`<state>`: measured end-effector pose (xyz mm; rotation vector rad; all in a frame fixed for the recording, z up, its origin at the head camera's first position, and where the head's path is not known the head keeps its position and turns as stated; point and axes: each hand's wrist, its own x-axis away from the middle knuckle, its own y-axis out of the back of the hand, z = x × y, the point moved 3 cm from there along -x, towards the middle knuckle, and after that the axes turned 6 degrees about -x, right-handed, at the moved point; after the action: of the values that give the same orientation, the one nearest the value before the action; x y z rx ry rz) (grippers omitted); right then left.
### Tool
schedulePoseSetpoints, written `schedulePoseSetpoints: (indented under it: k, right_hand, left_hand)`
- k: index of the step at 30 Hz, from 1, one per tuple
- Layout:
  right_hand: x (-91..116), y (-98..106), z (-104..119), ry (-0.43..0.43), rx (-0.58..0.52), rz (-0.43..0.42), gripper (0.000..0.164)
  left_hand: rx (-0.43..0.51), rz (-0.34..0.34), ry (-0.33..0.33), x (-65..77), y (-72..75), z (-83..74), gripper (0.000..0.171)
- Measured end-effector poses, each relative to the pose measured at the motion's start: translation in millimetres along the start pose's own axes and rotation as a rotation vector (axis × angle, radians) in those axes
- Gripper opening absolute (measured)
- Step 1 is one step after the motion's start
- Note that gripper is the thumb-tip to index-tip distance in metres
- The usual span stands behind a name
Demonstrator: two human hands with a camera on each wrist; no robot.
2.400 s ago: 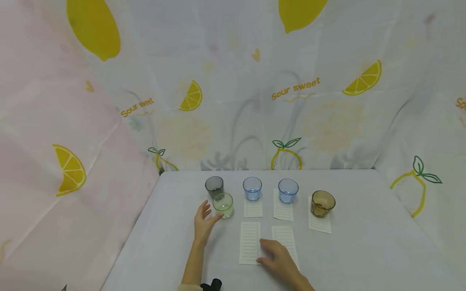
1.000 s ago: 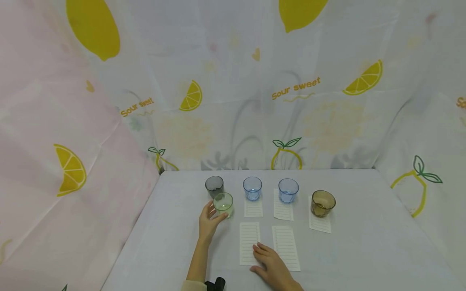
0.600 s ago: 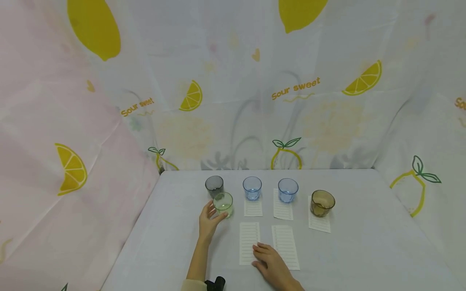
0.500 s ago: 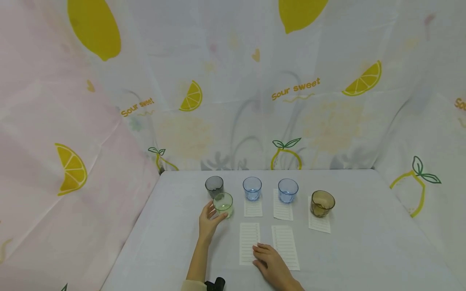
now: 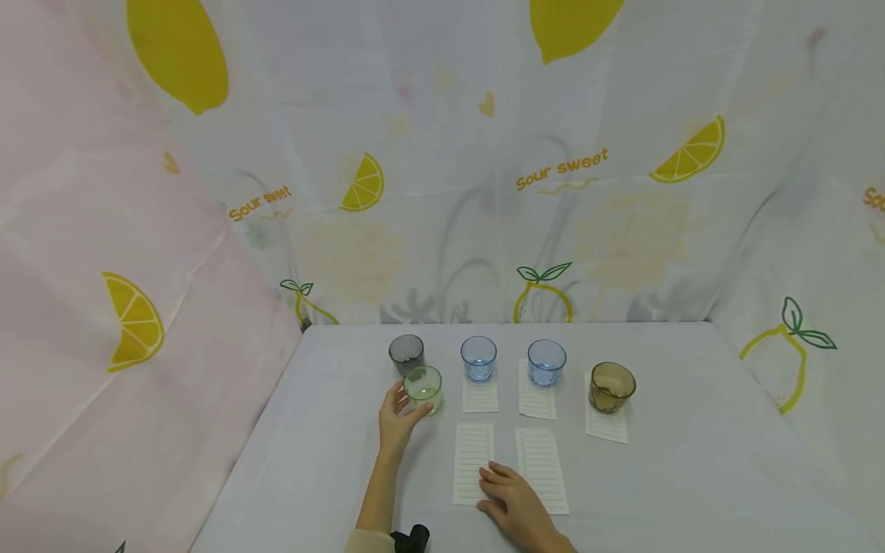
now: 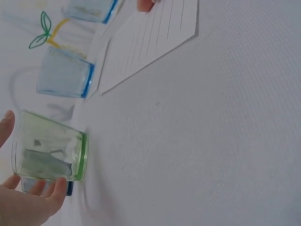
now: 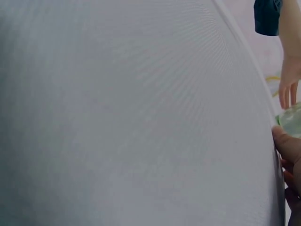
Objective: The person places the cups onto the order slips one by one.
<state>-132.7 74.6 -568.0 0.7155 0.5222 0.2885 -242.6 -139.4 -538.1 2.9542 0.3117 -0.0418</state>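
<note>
In the head view, my left hand [image 5: 397, 421] reaches round the near left side of a pale green glass [image 5: 423, 390], thumb at its front and fingers along its side. The left wrist view shows the fingertips [image 6: 59, 190] against the wall of the green glass [image 6: 51, 150], with the thumb close by its rim. The glass stands upright, just in front of a dark grey glass [image 5: 406, 355]. My right hand [image 5: 515, 503] rests low over two lined paper slips, the left slip [image 5: 473, 453] and the right slip [image 5: 542, 465], fingers loosely bent, holding nothing.
Two blue glasses, the left one [image 5: 478, 359] and the right one [image 5: 547, 362], and an amber glass [image 5: 612, 387] stand on lined slips to the right. A white cloth covers the table [image 5: 712, 461]; a lemon-print curtain [image 5: 442, 192] hangs behind.
Since the earliest frame, my left hand has moved right and closed in on the green glass. My right hand has shifted slightly left and down. Over the last second both stay still.
</note>
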Motion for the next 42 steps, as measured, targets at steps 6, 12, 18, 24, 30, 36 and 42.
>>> schedulePoseSetpoints:
  k: [6, 12, 18, 24, 30, 36, 42]
  right_hand:
    - [-1, 1, -2, -0.035, -0.039, -0.011, 0.041]
    - [0, 1, -3, -0.012, -0.039, -0.04, 0.04]
    - [0, 1, -3, -0.008, -0.04, -0.048, 0.039]
    - [0, 0, -4, 0.002, -0.038, -0.06, 0.038]
    - [1, -2, -7, -0.001, -0.043, -0.06, 0.039]
    - [1, -2, -8, -0.013, -0.054, -0.063, 0.04]
    - [1, -2, -8, -0.012, -0.061, -0.084, 0.038]
  left_hand:
    - [0.01, -0.004, -0.003, 2.5, -3.2, -15.7, 0.077]
    - [-0.023, -0.004, -0.022, 2.0, -6.6, -18.9, 0.077]
    - [-0.001, 0.002, -0.016, -7.4, -7.3, 4.1, 0.076]
    - [0.035, 0.033, -0.024, 8.9, -4.0, -24.2, 0.071]
    - [0.037, 0.047, -0.034, 4.1, -0.8, -10.4, 0.074]
    - [0.045, 0.117, -0.03, 9.4, -0.7, -10.9, 0.073]
    - [0.063, 0.232, -0.052, 16.4, -4.8, -15.2, 0.07]
